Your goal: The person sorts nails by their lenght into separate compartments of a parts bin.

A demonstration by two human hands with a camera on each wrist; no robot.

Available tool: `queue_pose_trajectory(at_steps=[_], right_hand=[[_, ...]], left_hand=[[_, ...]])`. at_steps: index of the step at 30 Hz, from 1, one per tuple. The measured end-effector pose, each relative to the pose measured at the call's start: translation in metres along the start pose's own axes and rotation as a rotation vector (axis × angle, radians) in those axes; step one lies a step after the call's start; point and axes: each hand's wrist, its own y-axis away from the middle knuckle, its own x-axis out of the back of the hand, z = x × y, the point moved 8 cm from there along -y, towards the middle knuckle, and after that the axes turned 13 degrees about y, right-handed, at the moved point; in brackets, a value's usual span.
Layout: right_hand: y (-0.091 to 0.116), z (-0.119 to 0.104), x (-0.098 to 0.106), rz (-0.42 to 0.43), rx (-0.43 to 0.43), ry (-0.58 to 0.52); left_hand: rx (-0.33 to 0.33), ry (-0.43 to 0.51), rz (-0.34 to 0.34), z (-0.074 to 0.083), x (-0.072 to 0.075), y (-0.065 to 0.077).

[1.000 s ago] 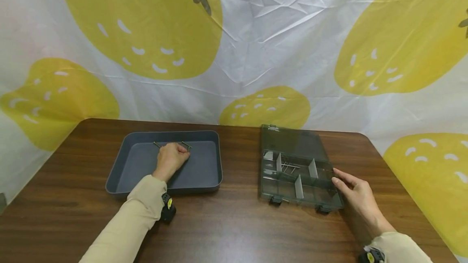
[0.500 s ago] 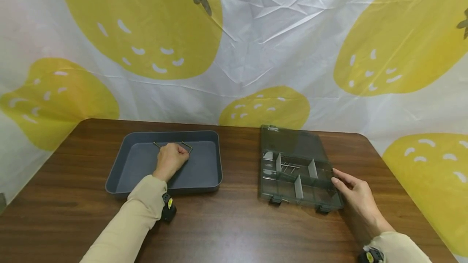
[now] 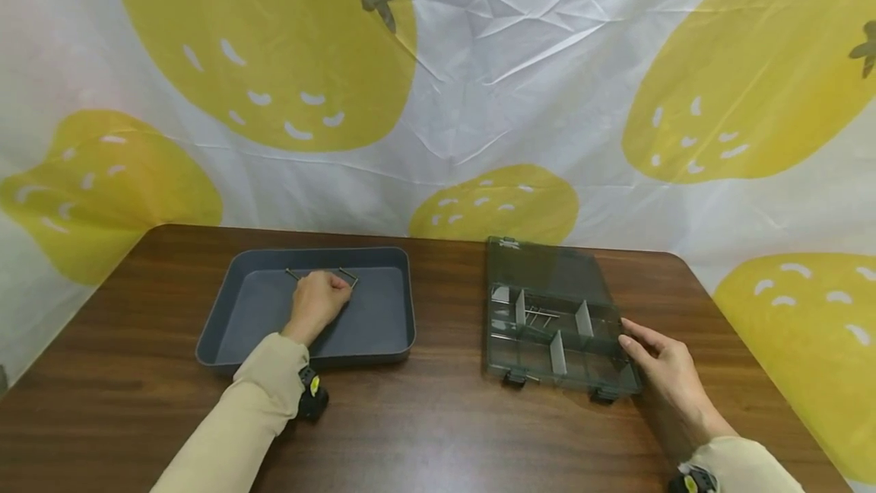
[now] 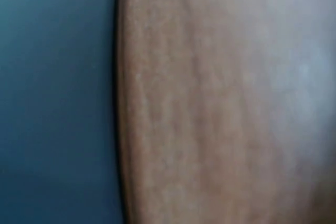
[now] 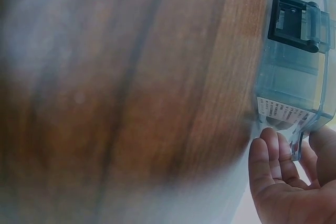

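In the head view my left hand [image 3: 318, 301] reaches into a grey tray [image 3: 376, 326], thumb and forefinger pinching a thin brassy screw [image 3: 354, 284]. A second screw [image 3: 347, 273] lies right by its tip, and another screw [image 3: 292, 274] lies beyond the knuckles. At the right, a smoky clear organizer box [image 3: 595, 356] stands with its lid raised at the back. My right hand [image 3: 674, 375] grips the box's right end between thumb and fingers; the right wrist view shows the fingers [image 5: 273, 156] at that end, under a printed label [image 5: 283, 109].
Several silvery screws [image 3: 541, 316] lie in one back compartment, between white dividers [image 3: 584, 318]. Two dark latches [image 3: 604, 395] sit along the box's front. A patterned cloth [image 3: 452, 97] hangs behind the wooden table [image 3: 445, 417].
Over the past second the pinched screw has swung from near upright to a slant beside the left fingertips. The right hand keeps its grip, and the box has not moved.
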Motion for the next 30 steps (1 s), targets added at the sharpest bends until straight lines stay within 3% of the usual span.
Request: queue_pose_trajectory(at_steps=[7,12,22,30], right_hand=[[0.001,-0.001,0.000,0.005,0.004,0.001],[0.001,-0.001,0.001,0.008,0.008,-0.004],[-0.001,-0.001,0.002,0.005,0.013,0.013],[0.000,-0.001,0.002,0.012,0.027,0.008]], left_hand=[[0.018,0.023,-0.016,0.000,0.000,0.001],[0.012,0.064,-0.027,0.012,-0.001,0.000],[-0.086,0.246,-0.101,0.065,-0.019,0.013],[-0.183,0.352,-0.223,0.105,-0.052,0.035]])
